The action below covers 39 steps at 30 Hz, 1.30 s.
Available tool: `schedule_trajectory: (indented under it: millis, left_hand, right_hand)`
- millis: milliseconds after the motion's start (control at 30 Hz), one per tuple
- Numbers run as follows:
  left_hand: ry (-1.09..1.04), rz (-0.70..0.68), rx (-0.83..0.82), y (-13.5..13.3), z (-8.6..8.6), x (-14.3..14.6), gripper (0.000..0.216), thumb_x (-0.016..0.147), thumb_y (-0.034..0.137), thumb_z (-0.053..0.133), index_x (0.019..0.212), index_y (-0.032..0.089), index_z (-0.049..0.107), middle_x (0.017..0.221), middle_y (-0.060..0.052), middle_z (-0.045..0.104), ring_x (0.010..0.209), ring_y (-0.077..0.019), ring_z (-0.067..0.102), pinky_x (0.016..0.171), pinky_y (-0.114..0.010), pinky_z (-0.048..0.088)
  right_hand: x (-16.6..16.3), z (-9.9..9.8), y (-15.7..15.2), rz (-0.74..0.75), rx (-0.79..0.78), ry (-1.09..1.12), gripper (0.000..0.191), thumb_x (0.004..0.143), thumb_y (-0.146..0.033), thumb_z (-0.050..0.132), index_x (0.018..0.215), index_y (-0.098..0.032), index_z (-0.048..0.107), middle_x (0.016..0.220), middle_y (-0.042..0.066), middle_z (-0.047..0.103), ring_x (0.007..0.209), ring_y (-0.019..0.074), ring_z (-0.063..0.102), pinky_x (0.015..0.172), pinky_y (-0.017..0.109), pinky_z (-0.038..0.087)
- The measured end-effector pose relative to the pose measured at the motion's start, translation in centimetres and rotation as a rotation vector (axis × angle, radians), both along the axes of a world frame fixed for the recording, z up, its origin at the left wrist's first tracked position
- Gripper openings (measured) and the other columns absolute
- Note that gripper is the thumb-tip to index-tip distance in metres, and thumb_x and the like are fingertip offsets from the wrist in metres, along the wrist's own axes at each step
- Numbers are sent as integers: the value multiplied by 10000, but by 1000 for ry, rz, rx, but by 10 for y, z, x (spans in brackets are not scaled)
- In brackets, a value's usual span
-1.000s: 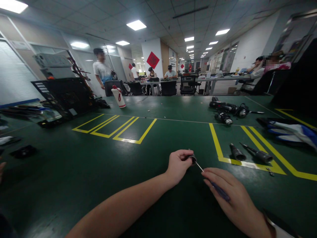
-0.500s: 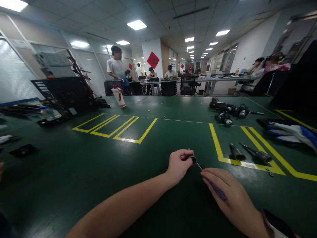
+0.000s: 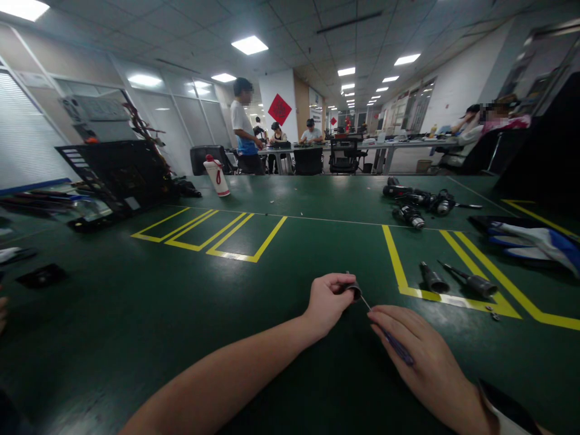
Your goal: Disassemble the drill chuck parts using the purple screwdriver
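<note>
Between thumb and fingers, my left hand [image 3: 328, 300] pinches a small dark grey hollow metal housing [image 3: 354, 290], its open end turned toward my right hand. My right hand [image 3: 414, 344] is closed around a screwdriver [image 3: 399, 348] with a purple-blue handle. The thin shaft runs up to the housing's opening, and its tip is hidden there. To the right, a dark cone-shaped housing [image 3: 434, 279] and a similar part with a long thin shaft [image 3: 475, 284] lie by the yellow tape. Small metal pieces [image 3: 493, 315] rest just below them.
Black tool parts [image 3: 419, 202] lie at the back right, left of blue-and-white gloves [image 3: 534, 241]. A white bottle [image 3: 217, 176] with a red cap stands at the back left, near a black open case [image 3: 122, 175]. A person [image 3: 244, 127] stands beyond the green table [image 3: 181, 302].
The standing person in the background has moved to the right. My hands, the housing and the screwdriver stay in nearly the same place.
</note>
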<state>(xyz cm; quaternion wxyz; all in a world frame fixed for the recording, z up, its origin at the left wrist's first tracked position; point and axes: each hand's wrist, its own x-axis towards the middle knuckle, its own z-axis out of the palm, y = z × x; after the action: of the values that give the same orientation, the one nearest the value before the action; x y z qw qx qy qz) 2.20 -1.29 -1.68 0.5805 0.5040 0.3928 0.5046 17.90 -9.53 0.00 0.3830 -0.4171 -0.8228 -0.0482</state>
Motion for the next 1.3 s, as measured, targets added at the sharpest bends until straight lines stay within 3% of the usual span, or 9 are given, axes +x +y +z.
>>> schedule_trajectory:
  millis: [200,533,1300]
  left_hand:
    - [-34,-2,-40,-1,3,0,230,649,17,674,858,108,701,967,-106,700,793,-179,679,747,-343,575]
    - [-39,-30,-23,4,-8,0,256,671,63,668,921,111,696,976,-103,698,819,-178,673,769,-342,565]
    - [-56,-49,-41,0,1,-1,250,682,46,657,917,118,703,921,-87,710,795,-168,677,742,-319,573]
  right_hand:
    - [1,0,-1,-1,2,5,246,896,-212,466,1088,-217,619,978,95,707,862,220,682,713,366,582]
    - [6,-8,2,7,-99,67,252,887,-220,503,1120,-230,599,1035,85,687,931,214,664,767,359,580]
    - [6,-7,1,12,-104,77,260,887,-238,501,1122,-231,610,1054,88,689,947,216,667,779,356,582]
